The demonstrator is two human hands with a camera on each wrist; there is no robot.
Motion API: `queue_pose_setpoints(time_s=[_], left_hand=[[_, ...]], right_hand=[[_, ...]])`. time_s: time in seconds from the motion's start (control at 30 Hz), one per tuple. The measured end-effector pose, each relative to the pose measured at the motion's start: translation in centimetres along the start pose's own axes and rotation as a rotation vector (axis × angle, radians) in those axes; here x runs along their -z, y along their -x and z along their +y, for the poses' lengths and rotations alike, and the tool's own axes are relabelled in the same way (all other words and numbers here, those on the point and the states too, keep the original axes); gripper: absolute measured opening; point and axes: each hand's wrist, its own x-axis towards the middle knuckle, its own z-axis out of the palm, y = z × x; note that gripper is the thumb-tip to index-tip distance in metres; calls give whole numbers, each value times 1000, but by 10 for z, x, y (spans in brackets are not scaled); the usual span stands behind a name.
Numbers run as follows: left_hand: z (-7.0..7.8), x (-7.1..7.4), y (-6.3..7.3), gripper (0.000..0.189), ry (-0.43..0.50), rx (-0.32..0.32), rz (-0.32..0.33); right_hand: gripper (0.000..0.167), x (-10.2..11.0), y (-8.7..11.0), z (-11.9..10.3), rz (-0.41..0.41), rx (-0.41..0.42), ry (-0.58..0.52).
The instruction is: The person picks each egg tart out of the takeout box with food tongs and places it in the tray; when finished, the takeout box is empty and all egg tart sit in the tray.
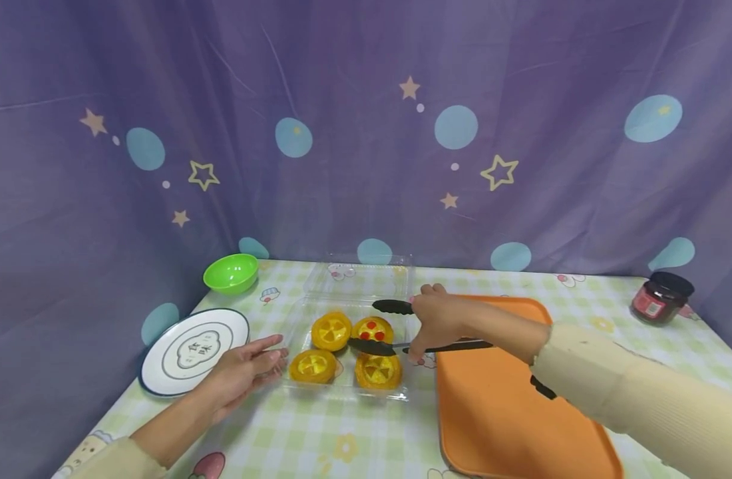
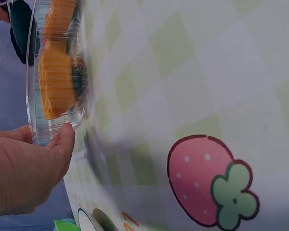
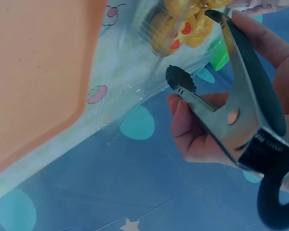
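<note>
A clear plastic container (image 1: 348,390) lies open on the table, its lid (image 1: 360,283) folded back. Inside sit several yellow egg tarts (image 1: 313,366), one of them a tart with red dots (image 1: 372,324). My right hand (image 1: 444,319) grips black-and-metal tongs (image 3: 245,120). Their tips are spread over the container, on either side of the red-dotted tart in the head view; whether they touch it I cannot tell. At the container's left edge is my left hand (image 1: 240,372), fingers extended, the thumb close against the near corner in the left wrist view.
To the right of the container lies an orange tray (image 1: 504,399), partly under my right forearm. A white plate (image 1: 192,379) with a blue rim and a green bowl (image 1: 231,274) stand at left. A dark-lidded jar (image 1: 661,299) is far right. A curtain (image 1: 366,186) hangs behind.
</note>
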Motion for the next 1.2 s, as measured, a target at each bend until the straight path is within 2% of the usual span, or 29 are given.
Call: queue_pose_setpoints(time_s=[0.1, 0.17, 0.27, 0.33, 0.47, 0.63, 0.8, 0.97, 1.1, 1.2], left_hand=[[0, 0, 0, 52, -3, 0, -3], [1, 0, 1, 52, -3, 1, -4], [1, 0, 1, 52, -2, 2, -6], [2, 0, 0, 52, -1, 1, -9], [1, 0, 0, 52, -2, -6, -12], [0, 1, 0, 52, -6, -11, -15], [0, 1, -1, 52, -2, -4, -18], [0, 0, -1, 51, -4, -2, -14], [0, 0, -1, 52, -7, -2, -17], [-1, 1, 0, 52, -7, -4, -20]], right_hand=[[71, 1, -1, -5, -21, -13, 38], [83, 0, 0, -6, -32, -19, 50], [89, -2, 0, -8, -41, -34, 46], [84, -2, -1, -9, -44, -45, 45], [63, 0, -8, -13, -84, -59, 30], [58, 4, -20, -16, -160, -73, 5], [44, 3, -25, -14, -183, -67, -118], [34, -3, -25, -10, -143, -49, -201], [43, -8, -27, -8, -87, -51, -179], [40, -9, -27, -9, -81, -62, -160]])
